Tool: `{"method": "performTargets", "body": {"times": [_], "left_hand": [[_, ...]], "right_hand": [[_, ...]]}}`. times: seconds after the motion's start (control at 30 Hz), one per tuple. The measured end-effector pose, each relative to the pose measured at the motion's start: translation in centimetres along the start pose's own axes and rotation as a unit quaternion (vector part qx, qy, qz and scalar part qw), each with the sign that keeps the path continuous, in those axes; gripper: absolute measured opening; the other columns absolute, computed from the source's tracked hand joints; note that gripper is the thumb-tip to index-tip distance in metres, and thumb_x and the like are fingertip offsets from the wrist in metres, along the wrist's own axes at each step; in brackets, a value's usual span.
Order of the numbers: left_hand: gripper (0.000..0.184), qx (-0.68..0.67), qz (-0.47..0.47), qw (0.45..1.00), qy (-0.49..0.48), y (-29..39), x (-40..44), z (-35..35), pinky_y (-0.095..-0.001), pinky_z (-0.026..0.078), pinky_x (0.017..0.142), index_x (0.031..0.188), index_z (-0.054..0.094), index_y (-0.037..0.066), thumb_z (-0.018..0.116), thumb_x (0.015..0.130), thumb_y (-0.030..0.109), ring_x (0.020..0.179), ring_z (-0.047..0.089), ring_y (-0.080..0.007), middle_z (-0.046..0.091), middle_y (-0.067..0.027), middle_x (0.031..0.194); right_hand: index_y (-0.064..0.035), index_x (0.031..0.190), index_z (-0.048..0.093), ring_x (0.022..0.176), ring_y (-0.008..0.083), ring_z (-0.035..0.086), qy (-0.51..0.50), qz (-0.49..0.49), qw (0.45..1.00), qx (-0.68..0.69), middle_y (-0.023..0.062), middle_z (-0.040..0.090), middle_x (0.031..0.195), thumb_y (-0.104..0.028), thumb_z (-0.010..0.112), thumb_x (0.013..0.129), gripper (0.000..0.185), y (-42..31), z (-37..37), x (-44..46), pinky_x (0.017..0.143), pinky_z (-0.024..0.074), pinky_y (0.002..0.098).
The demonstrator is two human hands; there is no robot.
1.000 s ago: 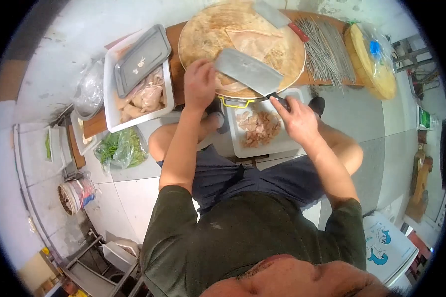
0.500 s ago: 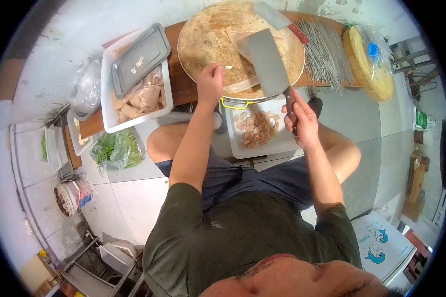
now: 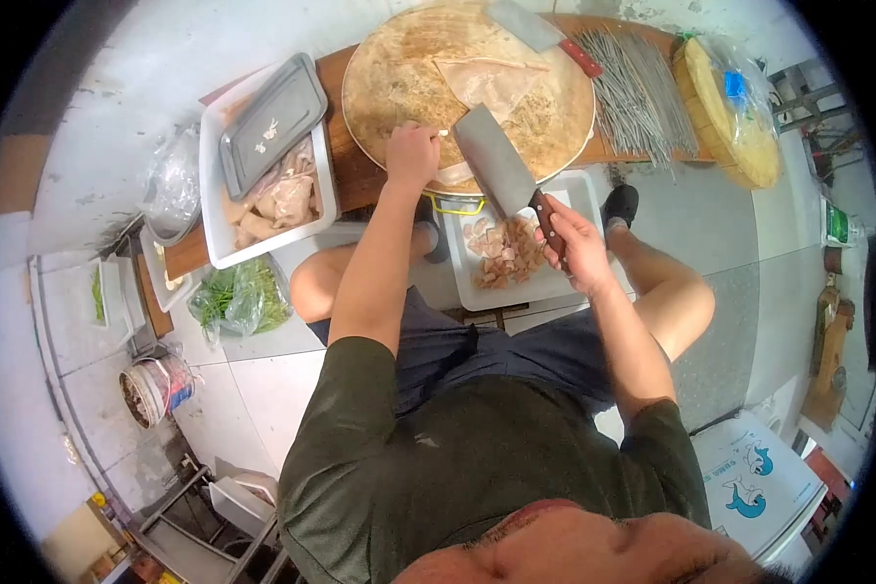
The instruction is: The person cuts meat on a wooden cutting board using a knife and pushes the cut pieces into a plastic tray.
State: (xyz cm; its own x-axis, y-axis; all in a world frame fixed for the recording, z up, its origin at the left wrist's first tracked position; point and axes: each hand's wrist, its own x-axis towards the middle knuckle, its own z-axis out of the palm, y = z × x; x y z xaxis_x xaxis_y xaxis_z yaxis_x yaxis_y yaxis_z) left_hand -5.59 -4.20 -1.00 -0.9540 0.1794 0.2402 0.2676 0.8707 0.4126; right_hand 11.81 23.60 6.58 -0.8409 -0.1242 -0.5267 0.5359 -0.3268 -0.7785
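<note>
My right hand (image 3: 576,243) grips the dark wooden handle of a cleaver (image 3: 498,156), whose broad blade slants up and left over the front of the round chopping board (image 3: 389,73). My left hand (image 3: 414,154) is closed at the board's front left, its fingertips mostly hidden; a tiny white bit shows beside it. A pale strip of meat (image 3: 455,174) lies between that hand and the blade, partly covered by it. Farther back sits a flat pale slab of meat (image 3: 492,86). Below the board, cut meat pieces (image 3: 504,255) lie in a white tray (image 3: 545,287).
Another cleaver (image 3: 535,29) with a red handle lies at the board's back edge, beside many thin grey skewers (image 3: 638,92). At left, a white tub (image 3: 209,195) holds raw meat under a grey tray (image 3: 292,107). Bagged greens (image 3: 238,302) sit on the floor.
The cleaver has swung left and its blade has turned, showing narrower now. My right hand has shifted slightly left and down. My left hand has rolled so its back faces up.
</note>
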Motion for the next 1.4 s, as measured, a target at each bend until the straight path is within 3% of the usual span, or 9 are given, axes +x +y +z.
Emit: {"method": "performTargets", "body": {"times": [0.1, 0.3, 0.5, 0.73, 1.0, 1.07, 1.17, 1.3, 1.4], "left_hand": [[0.018, -0.028, 0.004, 0.999, 0.044, -1.9, 0.5, 3.1, -0.0491, 0.053, 0.084, 0.093, 0.080, 0.013, 0.066, 0.086, 0.022, 0.094, 0.064, -0.0381, 0.070, -0.0143, 0.098], [0.019, -0.064, -0.065, 0.996, 0.012, 0.1, 0.0, 0.4, -0.0482, 0.052, 0.087, 0.094, 0.081, 0.014, 0.067, 0.086, 0.025, 0.096, 0.063, -0.0394, 0.070, -0.0160, 0.100], [0.021, -0.136, -0.054, 0.989, 0.002, -3.9, 0.6, 5.0, -0.0481, 0.051, 0.086, 0.091, 0.080, 0.010, 0.070, 0.086, 0.028, 0.093, 0.065, -0.0386, 0.071, -0.0169, 0.095], [0.021, -0.246, -0.165, 0.949, 0.107, -1.0, 0.4, -3.2, -0.0412, 0.054, 0.079, 0.095, 0.075, 0.002, 0.070, 0.089, 0.021, 0.088, 0.069, -0.0364, 0.073, -0.0191, 0.092], [0.029, -0.336, -0.305, 0.859, 0.238, -9.4, 3.0, -12.4, -0.0316, 0.053, 0.077, 0.100, 0.075, -0.001, 0.070, 0.095, 0.027, 0.078, 0.064, -0.0134, 0.074, -0.0082, 0.085], [0.025, -0.165, -0.297, 0.910, 0.237, -12.6, 3.2, -15.9, -0.0372, 0.054, 0.083, 0.099, 0.075, 0.001, 0.067, 0.095, 0.024, 0.088, 0.071, -0.0249, 0.075, -0.0145, 0.091], [0.022, 0.084, -0.243, 0.960, 0.107, -22.7, 2.5, -14.8, -0.0451, 0.054, 0.087, 0.099, 0.076, 0.006, 0.062, 0.094, 0.023, 0.095, 0.071, -0.0365, 0.074, -0.0186, 0.097], [0.022, 0.116, -0.217, 0.967, 0.063, -26.4, 3.1, -15.7, -0.0481, 0.054, 0.089, 0.099, 0.078, 0.011, 0.062, 0.093, 0.025, 0.101, 0.068, -0.0412, 0.072, -0.0225, 0.102], [0.024, 0.169, -0.248, 0.953, 0.033, -26.1, 3.6, -17.1, -0.0475, 0.054, 0.088, 0.100, 0.077, 0.008, 0.064, 0.093, 0.027, 0.099, 0.068, -0.0407, 0.073, -0.0221, 0.102]], "right_hand": [[-0.0079, 0.152, 0.047, 0.053, 0.0106, 0.050, -0.007, 0.007, 1.000, -0.002, 0.0061, 0.066, 0.090, -0.022, 0.049, 0.107, 0.047, -0.1, -0.1, 0.4, 0.046, 0.0362, 0.0219], [-0.0076, 0.152, 0.048, 0.054, 0.0108, 0.051, -0.017, 0.018, 1.000, 0.006, 0.0068, 0.068, 0.092, -0.021, 0.051, 0.106, 0.047, -0.2, 0.2, 0.6, 0.046, 0.0368, 0.0227], [-0.0071, 0.150, 0.050, 0.056, 0.0111, 0.052, -0.015, 0.027, 0.999, 0.018, 0.0087, 0.068, 0.093, -0.021, 0.053, 0.105, 0.047, -0.4, 0.4, 1.0, 0.046, 0.0369, 0.0229], [-0.0086, 0.148, 0.053, 0.054, 0.0121, 0.051, -0.065, 0.009, 0.998, -0.003, 0.0091, 0.068, 0.090, -0.017, 0.054, 0.105, 0.044, -2.3, 2.5, 2.4, 0.047, 0.0382, 0.0242], [-0.0091, 0.151, 0.049, 0.059, 0.0111, 0.051, -0.134, -0.019, 0.990, -0.045, 0.0084, 0.068, 0.095, -0.021, 0.056, 0.105, 0.049, -5.8, 9.2, 4.9, 0.050, 0.0379, 0.0229], [-0.0105, 0.151, 0.050, 0.057, 0.0117, 0.052, -0.127, -0.020, 0.990, -0.048, 0.0080, 0.069, 0.093, -0.022, 0.056, 0.105, 0.047, -6.1, 9.8, 4.9, 0.050, 0.0397, 0.0231], [-0.0103, 0.151, 0.050, 0.056, 0.0119, 0.051, -0.074, -0.035, 0.996, -0.023, 0.0091, 0.070, 0.094, -0.021, 0.056, 0.105, 0.048, -5.7, 9.4, 4.0, 0.050, 0.0397, 0.0235], [-0.0087, 0.151, 0.049, 0.063, 0.0116, 0.054, -0.078, -0.016, 0.995, -0.053, 0.0128, 0.069, 0.107, -0.018, 0.056, 0.105, 0.048, -5.0, 4.7, 2.4, 0.052, 0.0426, 0.0228], [-0.0090, 0.151, 0.050, 0.061, 0.0114, 0.055, -0.016, -0.083, 0.996, -0.009, 0.0113, 0.072, 0.108, -0.014, 0.055, 0.105, 0.046, -4.3, 3.3, 0.3, 0.051, 0.0418, 0.0226]]}}
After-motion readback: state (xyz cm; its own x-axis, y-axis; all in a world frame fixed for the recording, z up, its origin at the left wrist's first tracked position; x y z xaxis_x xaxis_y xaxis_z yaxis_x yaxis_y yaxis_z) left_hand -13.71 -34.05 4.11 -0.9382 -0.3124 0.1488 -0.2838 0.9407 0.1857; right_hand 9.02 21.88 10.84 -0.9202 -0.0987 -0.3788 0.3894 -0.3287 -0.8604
